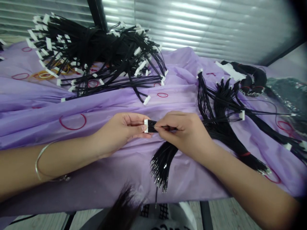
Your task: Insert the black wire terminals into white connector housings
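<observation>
My left hand [130, 126] pinches a white plastic connector [146, 126] between thumb and fingers, near the middle of the view. Black wires run out of the connector's right side. My right hand [178, 127] is closed on these black wires [151, 126] just beside the connector, its fingertips pinched together. Below the right hand, a bundle of loose black wires [165, 166] with bare metal terminals fans out toward the front edge. Behind the right wrist lies a thicker black wire bundle [226, 134], tied with a red band near its lower end.
A large heap of black cables with white connectors [96, 48] lies at the back left. Red rubber bands [72, 121] are scattered on the purple cloth [115, 172]. At the right are coiled cables [259, 78] and a clear plastic bag [287, 95]. Blinds stand behind.
</observation>
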Tool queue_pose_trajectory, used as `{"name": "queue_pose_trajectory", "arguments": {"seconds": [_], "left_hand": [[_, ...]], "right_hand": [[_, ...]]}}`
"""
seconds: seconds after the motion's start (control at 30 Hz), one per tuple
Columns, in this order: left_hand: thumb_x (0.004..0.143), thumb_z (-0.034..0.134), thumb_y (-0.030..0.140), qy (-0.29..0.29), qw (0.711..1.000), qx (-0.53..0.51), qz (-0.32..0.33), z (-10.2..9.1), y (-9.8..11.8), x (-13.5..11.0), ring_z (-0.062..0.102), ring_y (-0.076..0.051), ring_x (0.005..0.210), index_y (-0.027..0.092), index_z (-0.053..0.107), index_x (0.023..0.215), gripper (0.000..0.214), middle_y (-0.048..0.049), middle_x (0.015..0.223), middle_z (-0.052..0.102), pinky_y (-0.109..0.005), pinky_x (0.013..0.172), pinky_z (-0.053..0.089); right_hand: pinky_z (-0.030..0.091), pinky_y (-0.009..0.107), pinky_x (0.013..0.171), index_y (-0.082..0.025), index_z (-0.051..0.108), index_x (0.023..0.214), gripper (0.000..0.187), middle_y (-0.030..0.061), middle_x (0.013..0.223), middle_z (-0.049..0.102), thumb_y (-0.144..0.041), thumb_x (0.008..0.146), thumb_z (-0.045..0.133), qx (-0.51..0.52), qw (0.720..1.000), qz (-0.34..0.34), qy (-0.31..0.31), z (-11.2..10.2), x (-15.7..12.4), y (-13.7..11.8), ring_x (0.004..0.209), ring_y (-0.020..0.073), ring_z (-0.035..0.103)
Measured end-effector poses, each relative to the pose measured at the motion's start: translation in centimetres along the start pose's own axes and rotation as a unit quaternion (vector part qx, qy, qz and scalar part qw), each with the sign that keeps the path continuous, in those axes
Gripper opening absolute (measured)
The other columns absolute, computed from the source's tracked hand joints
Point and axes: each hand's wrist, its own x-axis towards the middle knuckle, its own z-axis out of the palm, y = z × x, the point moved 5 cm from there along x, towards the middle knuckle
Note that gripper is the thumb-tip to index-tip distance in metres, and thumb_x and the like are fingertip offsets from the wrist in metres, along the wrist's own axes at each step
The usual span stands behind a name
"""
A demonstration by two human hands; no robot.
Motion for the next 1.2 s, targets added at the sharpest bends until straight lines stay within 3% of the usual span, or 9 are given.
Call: {"name": "queue_pose_trajectory", "arguments": {"seconds": [0.17, 0.27, 0.33, 0.47, 0.57, 0.77, 0.97, 1.2], "left_hand": [[0.073, 0.067, 0.012, 0.0, 0.999, 0.017, 0.029, 0.0, 0.1, 0.0, 0.065, -0.014, 0.078, 0.012, 0.069, 0.084, 0.012, -0.0044, 0.083, 0.07, -0.027, 0.081, 0.05], [0.073, 0.067, 0.011, -0.001, 0.999, 0.011, 0.031, 0.2, 0.3, 0.0, 0.064, -0.013, 0.077, 0.012, 0.069, 0.084, 0.011, -0.0035, 0.081, 0.069, -0.026, 0.081, 0.051], [0.073, 0.066, 0.009, 0.008, 1.0, 0.001, 0.022, 0.2, 0.3, 0.0, 0.064, -0.013, 0.077, 0.012, 0.069, 0.083, 0.011, -0.0033, 0.081, 0.069, -0.027, 0.082, 0.05], [0.073, 0.064, 0.006, 0.019, 1.0, -0.018, 0.013, 0.1, 0.3, 0.0, 0.064, -0.013, 0.077, 0.012, 0.069, 0.082, 0.011, -0.0024, 0.079, 0.068, -0.028, 0.083, 0.05], [0.073, 0.064, 0.007, 0.016, 1.0, -0.019, 0.014, -0.1, 0.2, 0.0, 0.064, -0.013, 0.077, 0.012, 0.069, 0.082, 0.011, -0.0025, 0.079, 0.069, -0.027, 0.082, 0.05], [0.073, 0.064, 0.007, 0.005, 1.0, -0.026, 0.014, 0.0, 0.2, 0.1, 0.064, -0.013, 0.078, 0.012, 0.069, 0.082, 0.011, -0.0029, 0.081, 0.07, -0.024, 0.08, 0.05], [0.074, 0.064, 0.006, 0.018, 0.999, -0.024, 0.011, 0.1, 0.3, 0.0, 0.065, -0.013, 0.075, 0.011, 0.068, 0.083, 0.011, -0.0047, 0.082, 0.069, -0.027, 0.08, 0.051], [0.073, 0.067, 0.011, 0.009, 1.0, -0.015, 0.007, -0.2, 0.1, 0.1, 0.065, -0.012, 0.077, 0.013, 0.068, 0.085, 0.012, -0.0031, 0.082, 0.069, -0.025, 0.08, 0.05]], "right_hand": [[0.039, 0.023, 0.062, -0.014, 0.063, 0.069, 0.015, 0.0015, 0.065, 0.059, -0.01, 0.078, 0.053, -0.053, 0.998, -0.039, -0.009, 0.3, 0.0, -0.2, 0.064, 0.0114, 0.051], [0.041, 0.027, 0.07, -0.014, 0.067, 0.082, 0.012, 0.007, 0.085, 0.06, -0.015, 0.081, 0.055, -0.09, 0.994, -0.052, -0.036, -1.3, -0.1, -0.4, 0.078, 0.0152, 0.053], [0.041, 0.028, 0.073, -0.016, 0.068, 0.089, 0.014, 0.0084, 0.095, 0.056, -0.016, 0.079, 0.058, -0.102, 0.989, -0.056, -0.09, -2.4, -0.3, -0.4, 0.084, 0.016, 0.052], [0.04, 0.026, 0.068, -0.021, 0.069, 0.084, 0.013, 0.0031, 0.085, 0.054, -0.015, 0.079, 0.059, -0.074, 0.958, -0.084, -0.264, -2.4, -1.3, -0.3, 0.075, 0.0124, 0.05], [0.039, 0.027, 0.066, -0.021, 0.069, 0.078, 0.014, 0.0027, 0.082, 0.054, -0.013, 0.08, 0.057, -0.091, 0.943, -0.098, -0.303, -1.5, -1.6, -0.2, 0.073, 0.0127, 0.049], [0.039, 0.025, 0.069, -0.017, 0.065, 0.076, 0.014, 0.0021, 0.082, 0.058, -0.01, 0.08, 0.054, -0.034, 0.953, -0.074, -0.291, -1.1, -1.3, -0.4, 0.074, 0.0114, 0.051], [0.039, 0.02, 0.057, -0.018, 0.065, 0.079, 0.008, -0.0029, 0.07, 0.063, -0.016, 0.079, 0.057, 0.04, 0.976, 0.057, -0.206, -1.9, -0.8, 0.3, 0.06, 0.0081, 0.053], [0.034, 0.018, 0.044, -0.016, 0.064, 0.067, 0.009, -0.0049, 0.054, 0.056, -0.015, 0.071, 0.057, 0.089, 0.971, 0.204, -0.092, -1.1, -0.6, 1.1, 0.047, 0.0065, 0.046]]}}
